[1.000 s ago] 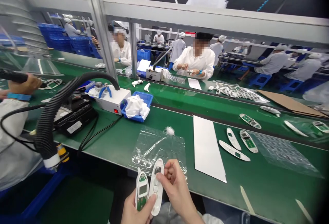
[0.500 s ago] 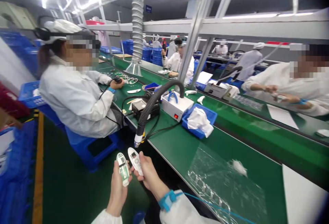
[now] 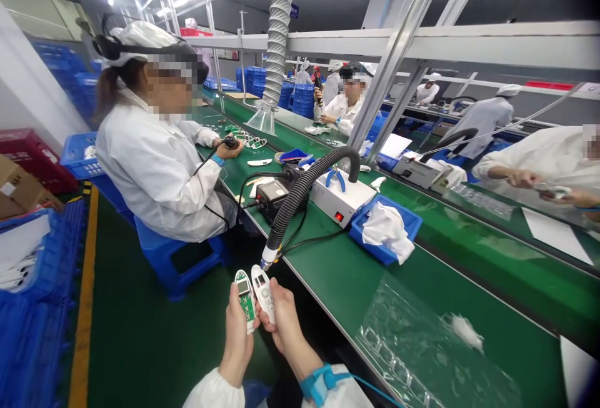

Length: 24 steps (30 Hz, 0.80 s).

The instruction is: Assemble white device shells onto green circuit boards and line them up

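In my left hand is a white oval casing half with a green circuit board, its board side turned up toward me. My right hand grips a white oval cover with a dark window and round buttons. Both parts are held upright side by side, close to the black flexible hose's nozzle. Fingers of both hands meet near the lower ends of the parts. A blue wrist strap with a cord is around my right wrist.
Right of my hands runs a green workbench with a white box unit, a blue tray holding white cloth, and a clear plastic sheet. A co-worker sits at the left on a blue stool; another person works across the bench.
The view has shifted, so the surroundings appear farther right. Both parts stay in my hands, brought a little closer together, and the circuit board faces me more fully.
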Motion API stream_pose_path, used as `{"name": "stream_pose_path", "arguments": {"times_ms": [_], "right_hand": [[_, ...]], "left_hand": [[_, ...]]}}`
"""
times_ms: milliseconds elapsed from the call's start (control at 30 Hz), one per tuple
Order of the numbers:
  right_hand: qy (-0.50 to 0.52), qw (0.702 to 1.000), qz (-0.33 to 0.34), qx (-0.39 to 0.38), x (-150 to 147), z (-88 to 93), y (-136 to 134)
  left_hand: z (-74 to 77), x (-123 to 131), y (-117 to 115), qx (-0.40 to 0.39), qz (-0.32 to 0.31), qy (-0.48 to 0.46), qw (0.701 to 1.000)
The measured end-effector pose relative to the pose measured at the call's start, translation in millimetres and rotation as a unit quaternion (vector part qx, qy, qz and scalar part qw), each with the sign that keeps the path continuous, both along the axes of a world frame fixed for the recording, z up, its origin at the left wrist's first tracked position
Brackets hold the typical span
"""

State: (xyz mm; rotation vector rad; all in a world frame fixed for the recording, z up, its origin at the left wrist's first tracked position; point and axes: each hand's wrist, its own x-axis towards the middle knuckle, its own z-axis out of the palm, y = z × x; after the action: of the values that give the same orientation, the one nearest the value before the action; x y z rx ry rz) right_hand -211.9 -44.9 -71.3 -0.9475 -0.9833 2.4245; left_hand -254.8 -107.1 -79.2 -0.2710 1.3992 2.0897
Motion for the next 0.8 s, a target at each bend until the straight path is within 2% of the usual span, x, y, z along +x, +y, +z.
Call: {"name": "stream_pose_path", "arguments": {"times_ms": [133, 267, 400, 500, 700, 800], "right_hand": [[0.014, 1.000, 0.012, -0.006, -19, 1.9, -11], [0.007, 1.000, 0.008, -0.007, -16, -1.2, -14], [0.016, 1.000, -0.008, -0.019, 18, -6.5, -17], [0.046, 0.998, -0.020, -0.044, 56, -5.6, -19], [0.076, 0.994, -0.036, -0.076, 116, 12.2, -20], [0.073, 0.996, -0.043, -0.034, 132, 24.1, -18]], "left_hand": [[2.9, -14, -13, -0.010, 0.032, 0.019, 0.999], [0.5, -11, -17, -0.021, 0.028, 0.036, 0.999], [-0.2, 16, -20, -0.023, -0.024, 0.038, 0.999], [7.4, 42, -25, -0.013, -0.076, 0.022, 0.997], [36.2, 72, -32, 0.023, -0.136, -0.045, 0.990], [41.7, 77, -30, -0.003, -0.162, -0.034, 0.986]]}}
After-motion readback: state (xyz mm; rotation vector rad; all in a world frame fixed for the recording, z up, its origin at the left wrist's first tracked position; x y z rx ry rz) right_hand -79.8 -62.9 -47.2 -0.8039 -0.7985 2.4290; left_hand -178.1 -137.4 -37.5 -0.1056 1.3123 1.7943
